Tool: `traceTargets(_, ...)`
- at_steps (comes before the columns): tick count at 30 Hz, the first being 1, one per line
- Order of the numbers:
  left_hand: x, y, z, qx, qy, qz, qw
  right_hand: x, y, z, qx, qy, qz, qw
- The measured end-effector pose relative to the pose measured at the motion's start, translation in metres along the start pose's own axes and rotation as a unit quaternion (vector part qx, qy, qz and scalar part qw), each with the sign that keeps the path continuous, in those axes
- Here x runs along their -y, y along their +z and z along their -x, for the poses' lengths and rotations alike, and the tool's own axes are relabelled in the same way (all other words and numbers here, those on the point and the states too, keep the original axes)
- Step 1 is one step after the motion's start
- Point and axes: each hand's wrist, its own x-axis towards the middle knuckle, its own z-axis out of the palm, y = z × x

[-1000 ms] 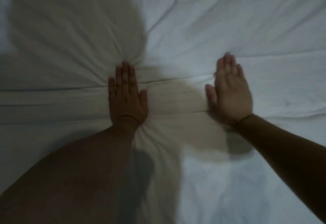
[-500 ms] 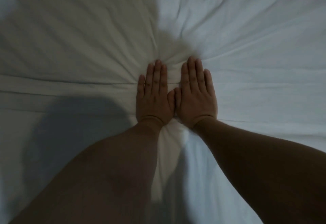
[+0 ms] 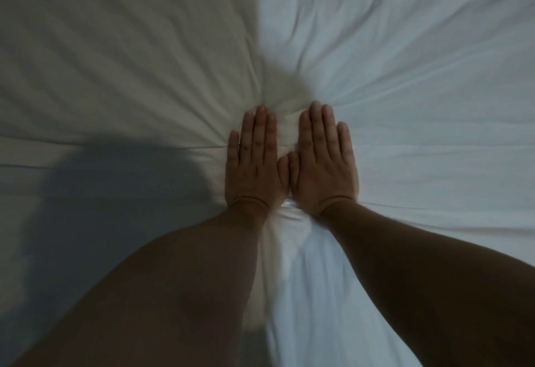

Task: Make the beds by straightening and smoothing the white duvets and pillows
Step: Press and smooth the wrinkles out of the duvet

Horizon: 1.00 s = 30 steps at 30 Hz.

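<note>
A white duvet (image 3: 419, 83) fills the whole view, with creases fanning out from a dent at its middle. My left hand (image 3: 254, 161) lies flat on it, palm down, fingers straight and together, pointing away from me. My right hand (image 3: 322, 158) presses flat beside it in the same way. The two thumbs touch at the centre. A small bulge of fabric rises between my wrists. No pillow is in view.
A long horizontal fold (image 3: 101, 146) runs across the duvet to the left of my hands. My shadow darkens the left half of the cover. Both forearms reach in from the bottom edge.
My right hand slid left across the duvet until it met my left hand. Since then both hands have stayed side by side, and the creases radiate more tightly around them.
</note>
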Motion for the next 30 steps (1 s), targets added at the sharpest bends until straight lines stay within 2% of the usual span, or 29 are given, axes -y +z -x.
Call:
traceTargets(7,-0.002,-0.009,0.000,0.004,0.012,0.030,0.999,-0.005,0.003,0.004,-0.018,0.011,0.016,1.000)
traceTargets(11,0.018,-0.041,0.001,0.027,0.087,0.045,0.995,-0.002,-0.007,0.005,-0.016,0.021,0.016,1.000)
traceTargets(13,0.063,-0.054,0.009,0.038,0.111,0.037,0.992,0.000,-0.012,0.008,-0.004,0.036,0.023,0.999)
traceTargets(18,0.247,-0.077,0.012,0.030,0.057,-0.042,0.997,0.007,-0.023,0.010,-0.015,0.051,-0.003,0.999)
traceTargets(20,0.279,-0.069,0.016,0.035,0.071,-0.032,0.996,0.007,-0.023,0.011,-0.034,0.050,-0.012,0.998)
traceTargets(23,0.281,-0.048,0.022,0.008,0.069,-0.005,0.998,0.011,-0.022,0.012,-0.055,0.041,-0.010,0.998)
traceTargets(26,0.283,-0.040,0.022,-0.007,0.078,0.015,0.997,0.044,-0.019,0.013,-0.087,0.046,-0.017,0.995)
traceTargets(30,0.285,-0.043,0.025,-0.009,0.086,0.030,0.996,0.152,-0.010,-0.014,-0.111,-0.012,-0.060,0.992)
